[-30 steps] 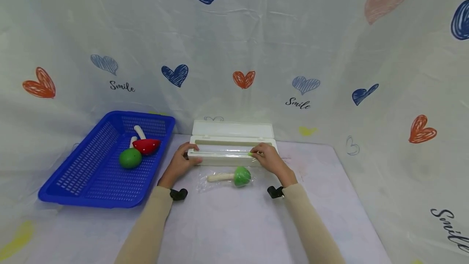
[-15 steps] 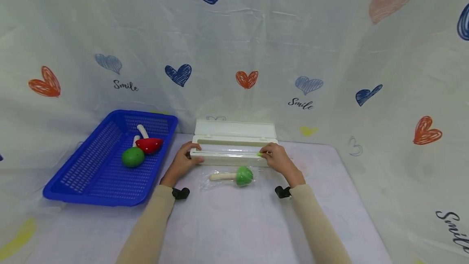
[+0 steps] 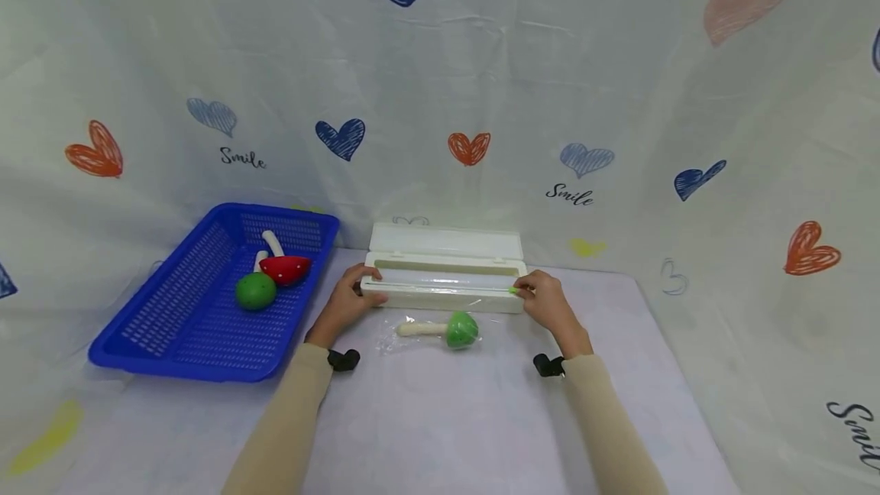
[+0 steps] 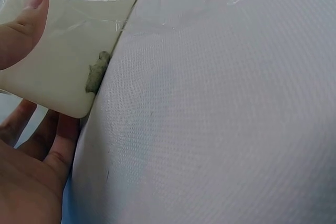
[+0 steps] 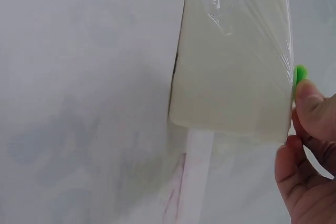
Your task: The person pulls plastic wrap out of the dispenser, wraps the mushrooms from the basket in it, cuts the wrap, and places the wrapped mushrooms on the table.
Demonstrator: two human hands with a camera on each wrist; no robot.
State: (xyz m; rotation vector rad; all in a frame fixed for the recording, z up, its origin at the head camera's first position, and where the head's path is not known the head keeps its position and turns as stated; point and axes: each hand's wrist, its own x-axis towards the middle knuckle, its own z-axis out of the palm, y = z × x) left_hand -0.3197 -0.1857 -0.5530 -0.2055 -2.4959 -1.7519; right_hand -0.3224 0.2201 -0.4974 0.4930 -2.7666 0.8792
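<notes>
A white cling film dispenser stands at the back of the table, its lid raised and a film roll inside. My left hand grips its left end, thumb on the front wall and fingers round the end in the left wrist view. At the right end, my right hand pinches the small green slide cutter on the top front edge. Clear film hangs over the front wall. Before the dispenser lies a toy mushroom with a green cap and pale stem, on or in clear film.
On the left sits a blue plastic basket, holding a red spotted toy mushroom and a green one. A heart-patterned curtain rises right behind the dispenser. The table's right edge runs beside the right arm.
My right hand has moved rightward along the dispenser's front edge with the green slide cutter, reaching the right end. My left hand stays on the left end. The head view has shifted slightly.
</notes>
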